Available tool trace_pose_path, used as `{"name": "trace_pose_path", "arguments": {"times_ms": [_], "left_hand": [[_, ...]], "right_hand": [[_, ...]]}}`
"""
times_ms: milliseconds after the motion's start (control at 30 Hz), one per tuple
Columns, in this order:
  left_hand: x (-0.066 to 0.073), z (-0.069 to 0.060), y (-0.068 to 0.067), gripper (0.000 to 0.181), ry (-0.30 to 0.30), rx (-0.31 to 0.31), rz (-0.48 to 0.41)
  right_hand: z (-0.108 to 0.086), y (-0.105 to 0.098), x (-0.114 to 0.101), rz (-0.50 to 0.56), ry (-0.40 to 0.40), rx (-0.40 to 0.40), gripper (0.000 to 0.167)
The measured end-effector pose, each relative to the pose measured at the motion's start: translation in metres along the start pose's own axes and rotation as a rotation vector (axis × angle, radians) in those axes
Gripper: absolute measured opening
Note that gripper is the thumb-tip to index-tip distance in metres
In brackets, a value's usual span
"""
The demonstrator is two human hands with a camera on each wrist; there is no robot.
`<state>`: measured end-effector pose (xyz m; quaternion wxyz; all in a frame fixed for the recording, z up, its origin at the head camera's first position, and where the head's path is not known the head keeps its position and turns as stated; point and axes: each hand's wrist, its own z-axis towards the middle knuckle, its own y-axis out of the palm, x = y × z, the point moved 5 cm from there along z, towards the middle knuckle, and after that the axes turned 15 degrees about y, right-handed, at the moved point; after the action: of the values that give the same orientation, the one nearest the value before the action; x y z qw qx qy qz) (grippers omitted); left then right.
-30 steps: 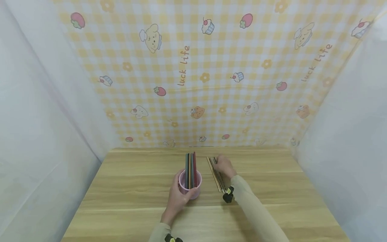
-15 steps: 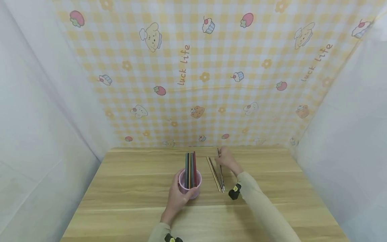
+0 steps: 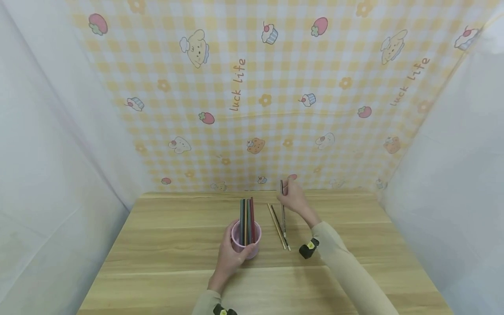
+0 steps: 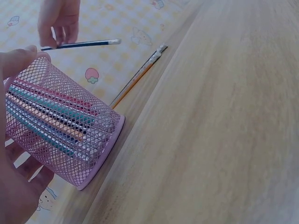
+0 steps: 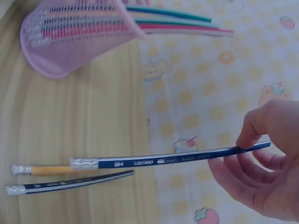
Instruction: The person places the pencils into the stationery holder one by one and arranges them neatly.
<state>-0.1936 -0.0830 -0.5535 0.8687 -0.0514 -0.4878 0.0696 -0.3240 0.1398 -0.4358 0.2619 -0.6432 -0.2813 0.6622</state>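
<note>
My left hand (image 3: 229, 259) grips a pink mesh pencil cup (image 4: 63, 161) standing on the table, thumb and fingers round its sides. Inside the cup several pencils (image 3: 247, 221) in teal, red, dark and orange stand up past the rim. Between thumb and fingertips, my right hand (image 3: 296, 199) pinches a dark blue pencil (image 5: 187, 156) near its upper end. That pencil is off the table, its eraser end pointing down. Below it on the tabletop lie a yellow-orange pencil (image 5: 51, 170) and a dark striped pencil (image 5: 77, 182), both with white eraser ends.
The wood-grain table (image 3: 165, 258) extends to both sides of the hands. A yellow checked cloth (image 3: 236, 87) hangs behind its back edge, with white sheets (image 3: 51, 175) at the sides. Dark wrist cameras (image 3: 309, 248) sit on the sleeves.
My right hand has taken the dark blue pencil from the ones on the table and raised it up and away. The left hand has stayed on the cup.
</note>
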Motion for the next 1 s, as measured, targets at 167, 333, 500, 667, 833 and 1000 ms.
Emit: {"name": "trace_pose_path", "arguments": {"times_ms": [167, 333, 500, 667, 833, 1000], "left_hand": [[0.001, 0.0, 0.0, 0.091, -0.005, -0.002, -0.009], [0.001, 0.0, 0.0, 0.091, 0.004, 0.0, -0.008], [0.0, 0.001, 0.0, 0.09, 0.002, -0.004, -0.007], [0.001, 0.0, 0.0, 0.09, -0.011, -0.001, -0.006], [0.002, 0.0, 0.0, 0.092, -0.021, 0.002, 0.002], [0.003, 0.0, 0.0, 0.092, -0.019, 0.006, 0.001]], "right_hand": [[-0.01, -0.012, -0.02, 0.069, -0.081, 0.096, 0.036], [-0.021, -0.024, -0.042, 0.162, -0.176, 0.158, 0.032], [-0.034, -0.034, -0.062, 0.231, -0.239, 0.175, 0.033], [-0.048, -0.042, -0.08, 0.269, -0.223, 0.174, 0.033], [-0.059, -0.045, -0.092, 0.33, -0.266, 0.192, 0.032], [-0.067, -0.04, -0.098, 0.419, -0.348, 0.201, 0.032]]}}
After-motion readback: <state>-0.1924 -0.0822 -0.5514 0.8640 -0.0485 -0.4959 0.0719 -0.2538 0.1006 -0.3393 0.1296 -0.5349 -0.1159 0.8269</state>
